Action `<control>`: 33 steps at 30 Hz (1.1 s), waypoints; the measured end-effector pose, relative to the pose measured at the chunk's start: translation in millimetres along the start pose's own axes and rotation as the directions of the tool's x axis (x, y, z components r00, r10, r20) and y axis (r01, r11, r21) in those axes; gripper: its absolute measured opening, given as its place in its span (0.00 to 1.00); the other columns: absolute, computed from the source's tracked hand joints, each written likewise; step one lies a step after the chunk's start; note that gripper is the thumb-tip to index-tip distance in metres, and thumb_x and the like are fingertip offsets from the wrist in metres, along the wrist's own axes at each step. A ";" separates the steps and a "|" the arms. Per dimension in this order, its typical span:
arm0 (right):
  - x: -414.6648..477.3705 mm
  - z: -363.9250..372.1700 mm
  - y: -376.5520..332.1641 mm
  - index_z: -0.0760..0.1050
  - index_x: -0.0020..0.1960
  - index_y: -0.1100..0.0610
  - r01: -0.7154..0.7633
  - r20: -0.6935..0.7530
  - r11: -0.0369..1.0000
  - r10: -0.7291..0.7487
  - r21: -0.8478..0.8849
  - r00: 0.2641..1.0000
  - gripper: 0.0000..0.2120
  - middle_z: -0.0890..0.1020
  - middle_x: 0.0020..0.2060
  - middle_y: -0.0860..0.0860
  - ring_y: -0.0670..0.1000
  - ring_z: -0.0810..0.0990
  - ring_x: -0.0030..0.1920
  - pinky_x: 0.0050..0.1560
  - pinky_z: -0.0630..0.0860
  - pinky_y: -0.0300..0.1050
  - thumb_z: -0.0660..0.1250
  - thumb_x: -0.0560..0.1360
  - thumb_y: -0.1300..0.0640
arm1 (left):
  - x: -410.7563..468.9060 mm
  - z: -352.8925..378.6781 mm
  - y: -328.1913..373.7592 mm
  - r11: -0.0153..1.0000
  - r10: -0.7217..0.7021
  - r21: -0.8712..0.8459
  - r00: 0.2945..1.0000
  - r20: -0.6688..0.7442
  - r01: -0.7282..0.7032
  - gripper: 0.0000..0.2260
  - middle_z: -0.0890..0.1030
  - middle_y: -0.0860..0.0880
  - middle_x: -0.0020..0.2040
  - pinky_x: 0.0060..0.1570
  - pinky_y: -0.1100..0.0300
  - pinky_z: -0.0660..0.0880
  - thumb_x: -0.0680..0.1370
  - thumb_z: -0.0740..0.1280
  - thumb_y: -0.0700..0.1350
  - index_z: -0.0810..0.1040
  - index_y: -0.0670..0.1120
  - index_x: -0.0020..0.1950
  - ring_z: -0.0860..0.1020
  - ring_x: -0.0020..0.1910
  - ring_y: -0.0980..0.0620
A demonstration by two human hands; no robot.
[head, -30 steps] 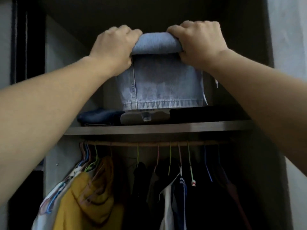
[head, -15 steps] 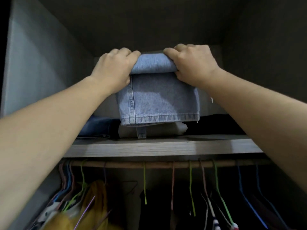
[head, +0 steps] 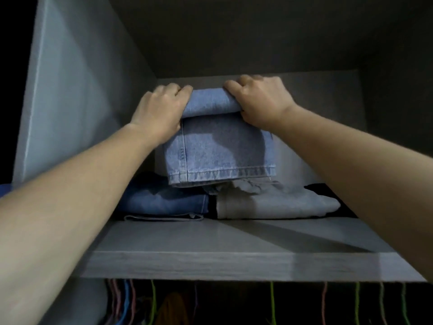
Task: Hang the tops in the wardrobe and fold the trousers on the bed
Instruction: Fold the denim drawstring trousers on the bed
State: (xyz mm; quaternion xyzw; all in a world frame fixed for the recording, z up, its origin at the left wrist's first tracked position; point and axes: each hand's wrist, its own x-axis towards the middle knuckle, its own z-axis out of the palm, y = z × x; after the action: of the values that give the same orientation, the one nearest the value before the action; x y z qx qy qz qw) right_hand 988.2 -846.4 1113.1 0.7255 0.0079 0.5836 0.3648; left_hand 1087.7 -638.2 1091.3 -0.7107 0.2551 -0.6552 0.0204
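A folded pair of light blue jeans (head: 218, 156) hangs from both my hands inside the upper compartment of the wardrobe. My left hand (head: 161, 113) grips the left end of the fold and my right hand (head: 260, 102) grips the right end. The hem of the jeans touches the clothes stacked below. Under them lie folded dark blue jeans (head: 161, 198) on the left and folded grey trousers (head: 276, 202) on the right, both on the grey wooden shelf (head: 210, 261).
A dark garment (head: 325, 191) lies at the shelf's back right. The wardrobe's left wall (head: 77, 109) and dark right wall close in the compartment. Several coloured hangers (head: 152, 301) show under the shelf. The front strip of the shelf is bare wood.
My view has risen and moved closer to the shelf. Both hands have carried the folded jeans deeper in and lower, down onto the stacked trousers.
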 end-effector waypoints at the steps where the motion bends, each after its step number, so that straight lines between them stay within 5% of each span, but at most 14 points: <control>1: 5.1 6.7 -6.9 0.67 0.69 0.54 -0.001 0.011 1.000 0.001 0.007 1.000 0.22 0.77 0.56 0.58 0.64 0.80 0.53 0.37 0.64 0.52 0.63 0.75 0.58 | -1.0 8.2 -6.4 1.000 -0.005 0.017 1.000 0.009 0.005 0.30 0.74 0.37 0.63 0.51 0.40 0.74 0.73 0.68 0.38 0.64 0.42 0.74 0.74 0.58 0.33; 7: 38.2 36.0 -32.6 0.65 0.70 0.57 -0.028 0.030 0.999 0.027 0.020 0.999 0.20 0.75 0.60 0.59 0.64 0.78 0.56 0.38 0.66 0.54 0.60 0.79 0.60 | 10.2 33.7 -31.0 0.992 -0.066 0.116 0.995 0.075 0.057 0.32 0.73 0.38 0.62 0.51 0.41 0.73 0.73 0.70 0.39 0.61 0.41 0.74 0.73 0.58 0.34; 12: 36.3 69.4 -50.2 0.65 0.72 0.56 -0.105 -0.047 0.992 0.108 0.071 0.993 0.20 0.73 0.61 0.60 0.64 0.75 0.57 0.50 0.73 0.59 0.56 0.80 0.59 | 0.3 54.8 -33.9 0.969 -0.066 0.235 0.996 -0.053 0.077 0.25 0.72 0.36 0.60 0.45 0.44 0.71 0.77 0.61 0.37 0.62 0.40 0.74 0.73 0.54 0.35; 15: 28.0 82.1 -58.1 0.69 0.69 0.51 -0.069 0.291 0.936 -0.037 0.345 0.956 0.23 0.76 0.60 0.56 0.60 0.77 0.56 0.53 0.76 0.57 0.68 0.75 0.55 | -20.6 64.2 -38.6 0.995 -0.034 0.098 0.964 0.264 0.008 0.27 0.74 0.42 0.57 0.43 0.48 0.71 0.71 0.70 0.41 0.68 0.48 0.69 0.75 0.54 0.38; 17: 22.0 81.3 -63.5 0.76 0.61 0.48 -0.063 0.551 0.908 -0.196 0.415 0.811 0.21 0.81 0.53 0.52 0.55 0.79 0.49 0.51 0.79 0.53 0.73 0.71 0.47 | -31.7 62.6 -37.5 0.996 -0.032 -0.046 0.781 0.624 0.078 0.18 0.78 0.49 0.51 0.41 0.54 0.73 0.70 0.68 0.42 0.75 0.55 0.59 0.78 0.47 0.45; 19: 15.7 80.7 -70.1 0.78 0.54 0.46 -0.015 0.597 0.896 -0.283 0.444 0.751 0.17 0.82 0.46 0.48 0.52 0.79 0.45 0.47 0.78 0.49 0.75 0.68 0.42 | -42.6 64.3 -34.0 0.984 -0.030 -0.086 0.621 0.783 0.155 0.11 0.81 0.51 0.46 0.40 0.57 0.76 0.68 0.65 0.42 0.77 0.56 0.46 0.78 0.42 0.48; 25: 1.0 68.6 -73.2 0.74 0.51 0.48 0.059 0.453 0.900 -0.274 0.433 0.849 0.10 0.78 0.44 0.48 0.53 0.77 0.44 0.44 0.74 0.49 0.70 0.74 0.46 | -66.3 62.7 -36.2 0.983 -0.043 -0.102 0.726 0.686 0.155 0.10 0.77 0.56 0.36 0.34 0.60 0.70 0.65 0.67 0.47 0.76 0.59 0.44 0.77 0.38 0.50; 28: -4.9 63.4 -74.3 0.75 0.54 0.47 0.085 0.432 0.920 -0.259 0.382 0.864 0.12 0.75 0.41 0.46 0.52 0.76 0.43 0.40 0.71 0.47 0.67 0.74 0.43 | -70.1 62.0 -38.8 0.976 -0.027 -0.149 0.766 0.643 0.159 0.04 0.80 0.52 0.44 0.40 0.58 0.69 0.72 0.66 0.50 0.74 0.61 0.41 0.79 0.45 0.46; 33: -9.4 60.3 -66.3 0.74 0.62 0.48 0.008 0.520 0.875 -0.294 0.483 0.802 0.23 0.80 0.49 0.48 0.52 0.77 0.47 0.48 0.78 0.50 0.72 0.70 0.42 | -74.1 66.9 -30.9 0.980 -0.039 -0.140 0.819 0.572 0.144 0.10 0.81 0.47 0.54 0.46 0.56 0.71 0.76 0.64 0.47 0.78 0.56 0.56 0.79 0.54 0.43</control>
State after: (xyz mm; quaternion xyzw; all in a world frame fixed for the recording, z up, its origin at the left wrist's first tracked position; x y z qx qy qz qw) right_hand 1064.1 -833.2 1066.3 0.9296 0.0936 0.2844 0.2149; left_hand 1160.3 -602.9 1024.9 -0.8834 0.2601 -0.3898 0.0005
